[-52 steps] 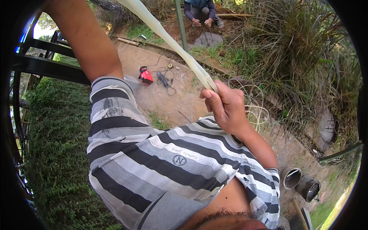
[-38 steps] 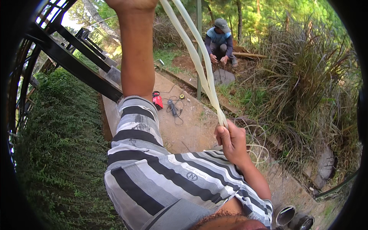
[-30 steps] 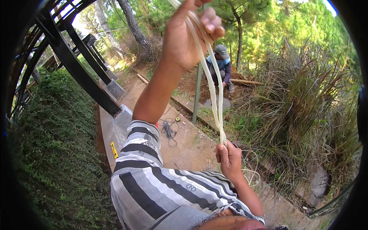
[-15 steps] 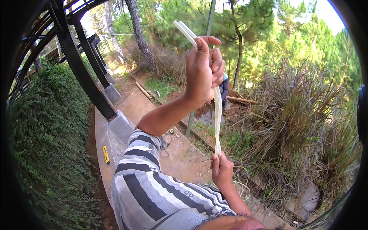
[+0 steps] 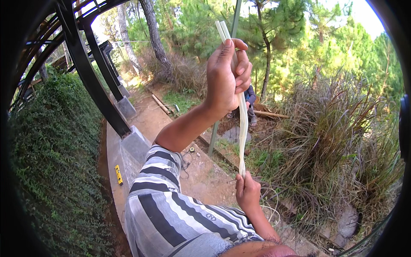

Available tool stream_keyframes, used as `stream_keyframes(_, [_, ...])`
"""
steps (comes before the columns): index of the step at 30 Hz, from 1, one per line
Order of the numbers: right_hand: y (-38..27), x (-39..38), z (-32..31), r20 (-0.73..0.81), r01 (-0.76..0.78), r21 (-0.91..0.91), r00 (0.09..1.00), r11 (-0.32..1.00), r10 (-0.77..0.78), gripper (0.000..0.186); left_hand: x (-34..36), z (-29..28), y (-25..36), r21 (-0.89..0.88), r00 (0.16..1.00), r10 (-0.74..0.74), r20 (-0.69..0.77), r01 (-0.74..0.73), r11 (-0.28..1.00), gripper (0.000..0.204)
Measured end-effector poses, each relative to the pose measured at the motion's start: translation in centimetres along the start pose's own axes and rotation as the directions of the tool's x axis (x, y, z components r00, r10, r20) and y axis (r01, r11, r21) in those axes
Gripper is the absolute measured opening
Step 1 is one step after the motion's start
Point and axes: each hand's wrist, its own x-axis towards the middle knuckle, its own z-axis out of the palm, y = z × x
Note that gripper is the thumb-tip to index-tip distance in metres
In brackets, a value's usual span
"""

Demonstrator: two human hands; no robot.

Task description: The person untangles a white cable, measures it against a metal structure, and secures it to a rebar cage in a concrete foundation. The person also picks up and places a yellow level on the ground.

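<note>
1. We count two hands on the pale strips: the left hand (image 5: 227, 77) at upper centre and the right hand (image 5: 247, 191) at lower centre.
2. We see two pale flat strips (image 5: 242, 128), side by side.
3. One yellow level (image 5: 118, 174) lies at lower left.
4. One other person (image 5: 249, 100) crouches at centre.

Upper body: short-sleeved knit shirt (image 5: 171, 210) with broad horizontal stripes in black, grey and white; small round emblem on the fabric. Both forearms bare; no gloves, watch or rings visible.
</note>
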Motion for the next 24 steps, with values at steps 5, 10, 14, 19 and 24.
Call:
stream_keyframes(5, [0.5, -0.2, 0.2, 0.020, 0.005, 0.034, 1.000, 0.999, -0.006, 0.024, 0.7, -0.2, 0.1, 0.018, 1.000, 0.009, -0.002, -0.009, 1.000, 0.031])
stream_keyframes(10, [0.2, 0.2, 0.4, 0.061, -0.078, 0.216, 0.996, 0.973, 0.066, 0.025, 1.1, -0.9, -0.4, 0.031, 1.000, 0.010, -0.005, -0.009, 0.999, 0.031])
stream_keyframes(14, [-0.1, 0.4, 1.2, 0.054, -0.088, 0.271, 0.996, 0.958, 0.076, 0.033, 1.5, -1.4, -0.8, 0.104, 0.995, 0.094, 0.026, -0.097, 0.990, 0.041])
stream_keyframes(19, [0.0, 0.8, 1.4, 0.114, -0.139, 0.279, 0.987, 0.950, 0.111, 0.021, 2.5, -2.6, -1.2, 0.167, 0.979, 0.205, 0.015, -0.205, 0.964, 0.057])
stream_keyframes(24, [0.2, 0.9, 2.0, 0.107, -0.143, 0.288, 0.987, 0.947, 0.116, 0.021, 3.1, -4.0, -1.0, 0.100, 0.981, 0.187, 0.047, -0.191, 0.976, 0.051])
